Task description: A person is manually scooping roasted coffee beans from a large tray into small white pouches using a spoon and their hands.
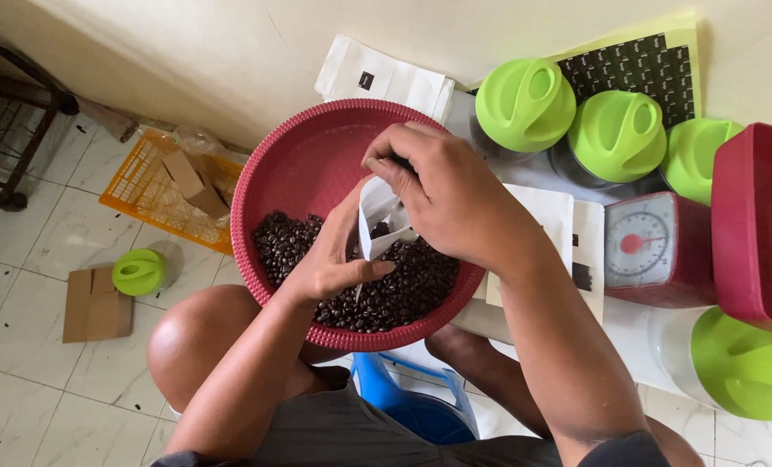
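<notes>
Head view: left hand (pixel 330 264) pinches white pouch (pixel 376 216) open; right hand (pixel 442 186), fingers closed, loads coffee beans (pixel 403 290) over red basin (pixel 304 147); next, steady pouring.

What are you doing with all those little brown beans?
A person sits over a red basin partly filled with dark coffee beans. The left hand holds a small white pouch open above the beans, and the right hand is at its mouth. Green-lidded jars and a red kitchen scale stand beside it.
</notes>
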